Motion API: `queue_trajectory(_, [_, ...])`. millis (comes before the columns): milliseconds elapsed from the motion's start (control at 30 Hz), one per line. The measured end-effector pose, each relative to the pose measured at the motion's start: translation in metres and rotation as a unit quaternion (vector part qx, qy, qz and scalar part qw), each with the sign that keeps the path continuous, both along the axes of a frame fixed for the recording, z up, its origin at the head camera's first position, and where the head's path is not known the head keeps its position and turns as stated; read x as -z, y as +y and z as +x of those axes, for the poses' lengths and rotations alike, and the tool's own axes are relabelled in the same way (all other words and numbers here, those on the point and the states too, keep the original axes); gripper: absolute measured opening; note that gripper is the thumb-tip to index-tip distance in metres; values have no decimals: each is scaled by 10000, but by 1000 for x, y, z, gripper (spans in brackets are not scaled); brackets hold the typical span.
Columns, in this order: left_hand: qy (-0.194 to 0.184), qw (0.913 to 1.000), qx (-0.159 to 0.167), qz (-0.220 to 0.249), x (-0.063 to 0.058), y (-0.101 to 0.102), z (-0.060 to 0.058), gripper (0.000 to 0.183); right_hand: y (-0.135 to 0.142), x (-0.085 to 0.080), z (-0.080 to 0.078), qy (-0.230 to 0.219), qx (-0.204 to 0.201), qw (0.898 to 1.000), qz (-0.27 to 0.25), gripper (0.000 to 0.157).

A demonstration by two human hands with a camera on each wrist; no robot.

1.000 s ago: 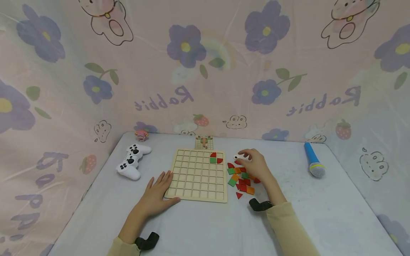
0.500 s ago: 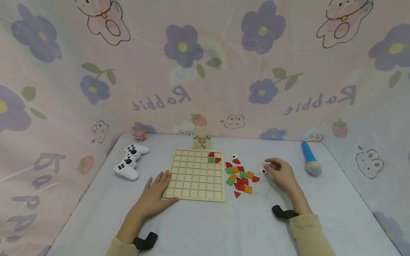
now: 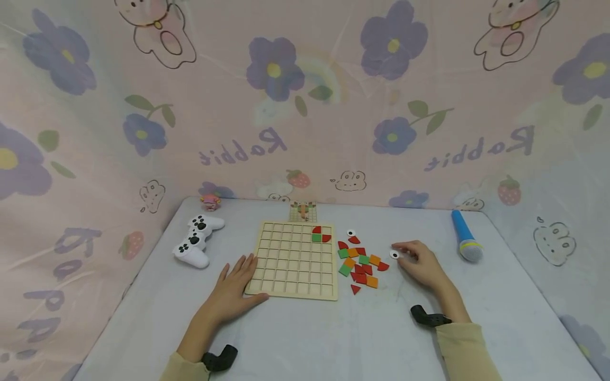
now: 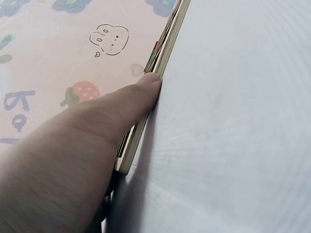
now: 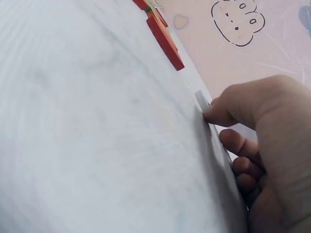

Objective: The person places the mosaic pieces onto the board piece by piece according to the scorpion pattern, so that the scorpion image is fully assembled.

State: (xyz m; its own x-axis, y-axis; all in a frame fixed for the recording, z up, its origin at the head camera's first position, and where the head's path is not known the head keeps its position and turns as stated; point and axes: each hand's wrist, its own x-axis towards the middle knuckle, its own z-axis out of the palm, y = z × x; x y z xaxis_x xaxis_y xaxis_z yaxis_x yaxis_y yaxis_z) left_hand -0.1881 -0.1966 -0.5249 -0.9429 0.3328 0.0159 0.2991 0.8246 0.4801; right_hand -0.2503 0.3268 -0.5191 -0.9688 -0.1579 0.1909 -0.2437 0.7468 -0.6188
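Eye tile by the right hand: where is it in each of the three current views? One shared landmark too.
Head: right of centre; the eye tile sits by the fingertips of the right hand, right of the loose coloured tiles.
Left wrist: not in it.
Right wrist: right of centre, slightly above mid-height; apparently the pale edge near the thumb tip.
Shared landmark: pink patterned backdrop.

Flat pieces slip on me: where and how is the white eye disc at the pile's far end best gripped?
Pinch the eye disc by its left and right edges, probably from above and the right, where the right hand is: it is round, lies flat, and a red piece sits close on its near side.
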Motion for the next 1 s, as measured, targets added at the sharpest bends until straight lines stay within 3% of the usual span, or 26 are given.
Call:
queue_trajectory(300, [144,9999,-9,-48,1,-1,-1,104,-7,7,-5,294,130,9994,104,26])
queue_trajectory(1000, [135,9999,-13,2,0,0,1,104,-8,4,-1,295,204,9989,287,29])
